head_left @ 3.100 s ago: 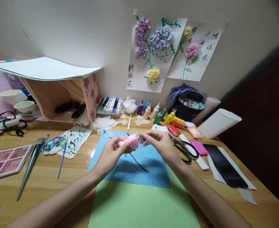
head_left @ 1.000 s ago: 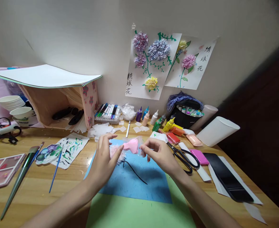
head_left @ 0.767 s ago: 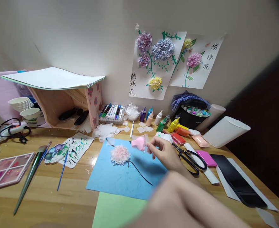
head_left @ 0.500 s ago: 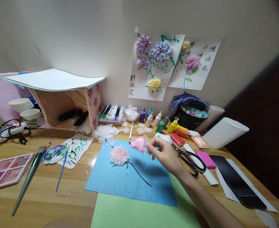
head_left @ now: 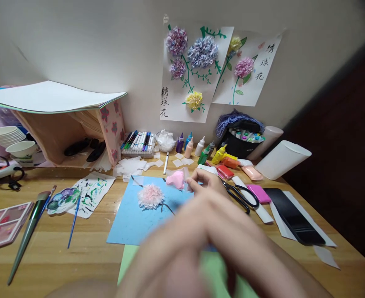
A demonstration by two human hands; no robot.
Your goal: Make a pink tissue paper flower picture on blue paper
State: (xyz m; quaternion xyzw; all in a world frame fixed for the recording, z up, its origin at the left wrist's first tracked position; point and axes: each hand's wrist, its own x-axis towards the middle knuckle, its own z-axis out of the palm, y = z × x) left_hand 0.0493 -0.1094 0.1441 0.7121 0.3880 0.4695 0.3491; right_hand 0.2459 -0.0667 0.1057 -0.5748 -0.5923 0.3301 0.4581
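Observation:
My right hand (head_left: 209,181) pinches the edge of a small clear bag of pink clay (head_left: 176,179) over the far edge of the blue sheet (head_left: 123,225). On that sheet sits a fluffy pale-pink paper flower (head_left: 150,196), with a dark stem (head_left: 168,208) running down to the right. My left hand (head_left: 184,231) looms large and blurred in the foreground, in front of my right forearm. Its fingers are smeared by motion, so what they do is unclear. It hides the lower right of the blue sheet and much of the green sheet (head_left: 126,258) underneath.
Black-handled scissors (head_left: 246,196), a pink clay packet (head_left: 259,193) and a black phone (head_left: 294,217) lie to the right. Paint bottles (head_left: 204,156) and markers (head_left: 138,142) line the back. Brushes (head_left: 27,236) and a paint-smeared paper (head_left: 95,192) lie left.
My left hand has come up from the bottom edge into the foreground, across the right forearm. The right hand still pinches the bag of pink clay. The whole view has shifted slightly.

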